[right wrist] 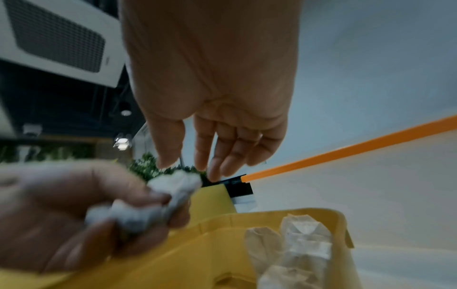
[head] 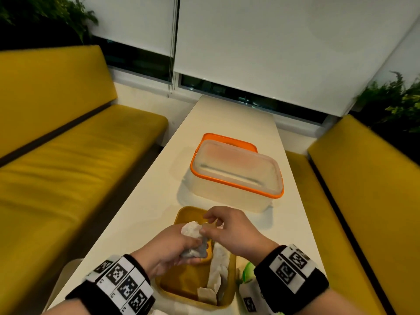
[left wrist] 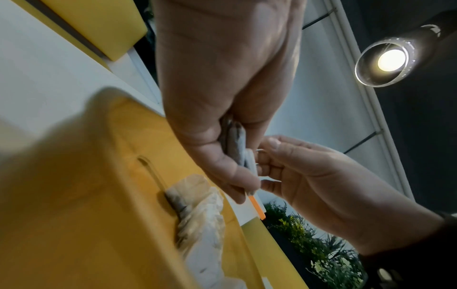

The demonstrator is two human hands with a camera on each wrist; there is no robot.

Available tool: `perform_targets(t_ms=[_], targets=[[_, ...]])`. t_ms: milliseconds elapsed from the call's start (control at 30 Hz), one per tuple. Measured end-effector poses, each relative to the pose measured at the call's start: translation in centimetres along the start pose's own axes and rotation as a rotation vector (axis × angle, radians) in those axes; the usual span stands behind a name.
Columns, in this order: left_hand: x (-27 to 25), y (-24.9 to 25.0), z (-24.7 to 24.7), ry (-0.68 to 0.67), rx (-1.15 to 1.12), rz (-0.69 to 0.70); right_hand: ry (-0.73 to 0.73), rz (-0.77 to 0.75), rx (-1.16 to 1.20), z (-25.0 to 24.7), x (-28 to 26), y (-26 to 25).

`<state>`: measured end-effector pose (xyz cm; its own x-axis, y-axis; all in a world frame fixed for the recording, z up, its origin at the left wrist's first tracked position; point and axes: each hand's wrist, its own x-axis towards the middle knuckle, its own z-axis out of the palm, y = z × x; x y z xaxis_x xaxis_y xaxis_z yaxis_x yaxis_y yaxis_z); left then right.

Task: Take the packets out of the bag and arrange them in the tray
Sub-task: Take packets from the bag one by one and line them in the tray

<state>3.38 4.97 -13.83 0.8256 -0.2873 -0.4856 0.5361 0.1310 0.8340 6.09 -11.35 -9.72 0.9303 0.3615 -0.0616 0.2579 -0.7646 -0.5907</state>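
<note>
1. The yellow tray (head: 181,218) sits at the near end of the white table (head: 145,201). Several pale packets (head: 219,268) lie in a row along its right side; the rest of its floor is bare.
2. Beyond it, towards the middle of the table, stands a clear box with an orange rim (head: 236,176). Its frosted walls make the contents hard to tell. An orange lid (head: 229,139) lies behind it, mostly hidden.
3. The left hand (head: 172,244) is above the tray, fingers curled round a bunch of greyish packets (head: 193,233).
4. The right hand (head: 229,228) is just beside it, above the tray's far right part. In the right wrist view its fingers (right wrist: 205,148) hang loosely, tips close to the held bunch. Whether it pinches anything cannot be told: the head view and the left wrist view are blurred there.
5. A green and white bag (head: 247,283) lies at the near right edge of the table, beside the tray, largely covered by the right wristband (head: 291,269).
6. Both wrist views are blurred by motion.
</note>
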Motion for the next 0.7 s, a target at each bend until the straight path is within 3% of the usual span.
perform_targets(t_ms=[167,367,700], targets=[[0.4,1.3,1.4,0.113,0.174,0.100,0.085,-0.040,-0.039,-0.1,0.1,0.4],[0.1,1.7,0.5,0.195,0.107,0.112,0.114,0.002,-0.143,-1.3,1.1,1.0],[-0.4,1.0,-0.6,0.229,-0.013,0.027,-0.040,0.130,-0.447,0.6,3.6,1.8]])
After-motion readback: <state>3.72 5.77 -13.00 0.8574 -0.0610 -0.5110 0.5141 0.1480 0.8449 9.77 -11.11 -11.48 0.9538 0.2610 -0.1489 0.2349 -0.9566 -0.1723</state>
